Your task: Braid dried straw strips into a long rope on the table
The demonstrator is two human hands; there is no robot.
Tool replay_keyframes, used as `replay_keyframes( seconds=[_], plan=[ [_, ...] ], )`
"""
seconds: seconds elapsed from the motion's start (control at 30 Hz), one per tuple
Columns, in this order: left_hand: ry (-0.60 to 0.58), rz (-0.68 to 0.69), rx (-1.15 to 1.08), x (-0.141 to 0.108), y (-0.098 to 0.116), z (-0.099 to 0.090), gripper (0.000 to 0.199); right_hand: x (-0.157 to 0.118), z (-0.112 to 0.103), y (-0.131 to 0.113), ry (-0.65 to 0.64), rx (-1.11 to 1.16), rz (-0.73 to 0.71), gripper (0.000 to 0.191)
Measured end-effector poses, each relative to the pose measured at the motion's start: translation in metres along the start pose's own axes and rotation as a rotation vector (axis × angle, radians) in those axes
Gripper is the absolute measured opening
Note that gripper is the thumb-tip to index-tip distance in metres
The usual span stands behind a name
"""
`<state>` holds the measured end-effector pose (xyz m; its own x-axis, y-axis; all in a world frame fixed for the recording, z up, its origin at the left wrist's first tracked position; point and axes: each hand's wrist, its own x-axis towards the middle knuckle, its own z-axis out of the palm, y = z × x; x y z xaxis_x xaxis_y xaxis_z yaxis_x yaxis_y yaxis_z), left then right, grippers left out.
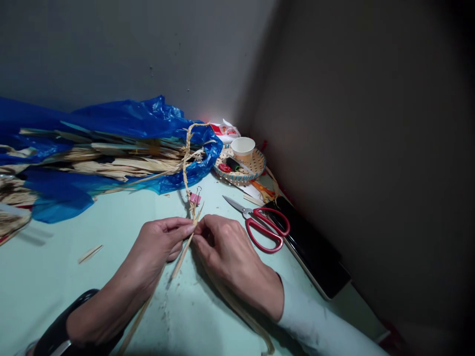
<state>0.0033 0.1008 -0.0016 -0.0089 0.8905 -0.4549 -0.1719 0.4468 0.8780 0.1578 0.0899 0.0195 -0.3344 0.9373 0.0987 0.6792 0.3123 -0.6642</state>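
A braided straw cord (186,163) runs down from the blue bag toward my hands, with a pink binder clip (195,198) on it just beyond my fingers. My left hand (159,242) pinches the near end of the braid between thumb and fingers. Close against it, my right hand (224,247) has its fingers closed on the straw strands at the same spot. One loose strand (181,259) slants down between the hands. Longer strands trail toward me under both wrists, a pale one (139,321) on the left and another (245,316) on the right.
A blue plastic bag (122,116) with bundled dry straw (126,165) lies at the back left. Red-handled scissors (265,230) rest beside a black tablet-like device (311,247) on the right. Behind them, a woven basket (256,168) holds a paper cup (243,148) and a dark thread spool (233,163).
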Motion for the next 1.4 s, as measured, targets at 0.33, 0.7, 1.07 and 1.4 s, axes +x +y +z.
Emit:
replay_keyframes(
  seconds=[0.33, 0.7, 1.07, 1.4],
  plan=[
    [0.012, 0.067, 0.088, -0.001, 0.0, 0.0, 0.029, 0.002, -0.007, 0.003, -0.098, -0.034, 0.034, 0.02],
    [0.124, 0.37, 0.531, -0.004, 0.003, 0.001, 0.018, 0.003, -0.007, -0.006, -0.034, 0.145, 0.071, 0.03],
    [0.078, 0.146, 0.184, -0.006, -0.002, 0.002, 0.017, -0.017, 0.016, -0.019, -0.023, -0.061, -0.072, 0.019],
    [0.0, 0.01, 0.035, -0.011, -0.002, -0.005, 0.025, -0.022, 0.029, -0.017, -0.146, -0.402, -0.176, 0.022]
  ],
)
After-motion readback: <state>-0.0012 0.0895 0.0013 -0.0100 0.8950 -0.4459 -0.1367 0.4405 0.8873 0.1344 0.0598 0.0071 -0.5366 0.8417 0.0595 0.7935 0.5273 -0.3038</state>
